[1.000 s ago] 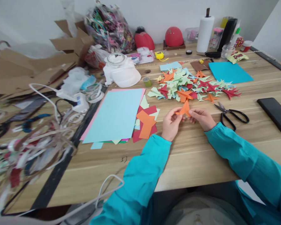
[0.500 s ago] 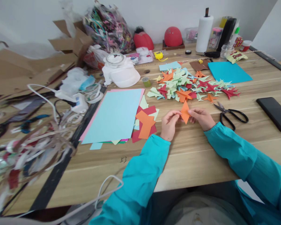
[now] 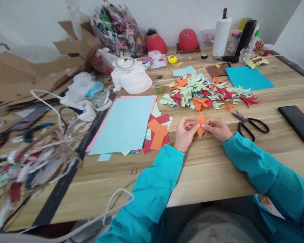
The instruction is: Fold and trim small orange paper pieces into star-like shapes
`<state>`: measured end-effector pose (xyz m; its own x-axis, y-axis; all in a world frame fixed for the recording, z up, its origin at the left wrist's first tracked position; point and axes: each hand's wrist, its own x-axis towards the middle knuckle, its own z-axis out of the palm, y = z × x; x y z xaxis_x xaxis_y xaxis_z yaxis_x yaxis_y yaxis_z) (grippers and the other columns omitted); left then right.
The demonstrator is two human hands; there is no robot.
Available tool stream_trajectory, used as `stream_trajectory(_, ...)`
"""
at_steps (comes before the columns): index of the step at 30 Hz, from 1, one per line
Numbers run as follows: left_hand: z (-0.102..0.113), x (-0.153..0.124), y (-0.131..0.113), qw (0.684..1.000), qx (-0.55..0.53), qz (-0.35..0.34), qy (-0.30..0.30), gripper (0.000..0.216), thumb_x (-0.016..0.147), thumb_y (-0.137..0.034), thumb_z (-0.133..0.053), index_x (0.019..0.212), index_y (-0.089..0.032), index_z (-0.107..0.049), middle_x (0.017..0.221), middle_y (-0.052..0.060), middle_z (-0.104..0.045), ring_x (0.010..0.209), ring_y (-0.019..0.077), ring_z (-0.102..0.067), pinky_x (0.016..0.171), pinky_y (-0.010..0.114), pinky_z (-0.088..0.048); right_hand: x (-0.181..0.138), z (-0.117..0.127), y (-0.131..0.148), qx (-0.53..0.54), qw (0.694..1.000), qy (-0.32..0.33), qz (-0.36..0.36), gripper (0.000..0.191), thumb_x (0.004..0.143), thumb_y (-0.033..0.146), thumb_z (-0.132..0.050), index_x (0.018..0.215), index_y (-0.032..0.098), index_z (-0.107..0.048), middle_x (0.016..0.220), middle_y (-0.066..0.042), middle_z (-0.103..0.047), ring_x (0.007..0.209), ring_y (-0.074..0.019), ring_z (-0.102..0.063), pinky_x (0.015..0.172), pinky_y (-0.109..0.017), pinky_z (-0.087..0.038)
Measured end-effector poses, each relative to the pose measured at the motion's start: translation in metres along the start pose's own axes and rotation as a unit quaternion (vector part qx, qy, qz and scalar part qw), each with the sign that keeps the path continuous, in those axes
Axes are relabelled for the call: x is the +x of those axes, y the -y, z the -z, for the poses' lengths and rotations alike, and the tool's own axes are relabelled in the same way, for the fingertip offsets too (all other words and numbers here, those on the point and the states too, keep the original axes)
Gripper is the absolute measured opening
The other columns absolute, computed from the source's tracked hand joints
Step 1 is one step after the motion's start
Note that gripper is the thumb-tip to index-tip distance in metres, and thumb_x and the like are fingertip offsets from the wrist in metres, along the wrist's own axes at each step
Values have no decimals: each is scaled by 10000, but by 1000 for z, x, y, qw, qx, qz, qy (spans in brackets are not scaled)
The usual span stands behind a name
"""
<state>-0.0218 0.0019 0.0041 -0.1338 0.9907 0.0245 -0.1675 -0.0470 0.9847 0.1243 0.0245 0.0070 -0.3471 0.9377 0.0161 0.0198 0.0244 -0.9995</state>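
An orange folded paper [image 3: 200,118], diamond-shaped with points up and down, is held just above the table between both hands. My left hand [image 3: 184,133] pinches it from the left, thumb on its front face. From the right, my right hand [image 3: 219,129] pinches it too, its thumb meeting the other near the middle. The fingers behind the paper are partly hidden. Right behind it lies a heap of folded paper cranes [image 3: 192,87] in green, orange, red and blue. Black-handled scissors [image 3: 253,123] lie to the right of my right hand.
Light blue sheets [image 3: 124,125] lie stacked at left, beside orange and red paper scraps [image 3: 159,135]. A black phone [image 3: 297,123] rests at right. A turquoise sheet [image 3: 249,77] is at the back. Tangled ribbons and cords [image 3: 53,152] cover the left side.
My left thumb has moved in from the paper's edge onto its front, next to the right thumb. An orange flap now shows at the left, by my left fingers.
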Motion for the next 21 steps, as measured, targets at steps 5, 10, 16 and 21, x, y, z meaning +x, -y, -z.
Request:
stream_trajectory(5,2,1,1,999,-32,19,23,318,571,-254,-743,771,-153,-516,591,-39,-567,521,65,-511,541,191,-394,-1,1,1,3,1000,13,-9,394,592,499,-708,575,144,-537,514,-3,-605,415,-71,-502,423,-193,-391)
stream_trajectory(10,2,2,2,998,-63,25,4,338,545,-263,-757,763,-148,-526,585,-35,-577,539,73,-535,554,193,-413,-1,2,3,6,999,9,-30,403,619,519,-678,570,136,-559,508,-11,-612,413,-74,-511,423,-191,-387)
stream_trajectory(16,2,6,5,996,-86,2,-36,356,569,-268,-748,822,-158,-523,525,-79,-505,464,44,-480,496,167,-375,-2,0,2,-44,996,73,-4,367,674,480,-649,566,134,-592,513,-6,-595,465,-75,-505,484,-202,-409)
stream_trajectory(21,0,4,1,994,-103,22,-15,458,535,-264,-769,883,-162,-489,600,-50,-586,545,82,-559,569,209,-436,-3,-1,-1,-90,991,93,22,363,694,462,-636,559,128,-589,496,4,-564,450,-67,-466,453,-200,-362)
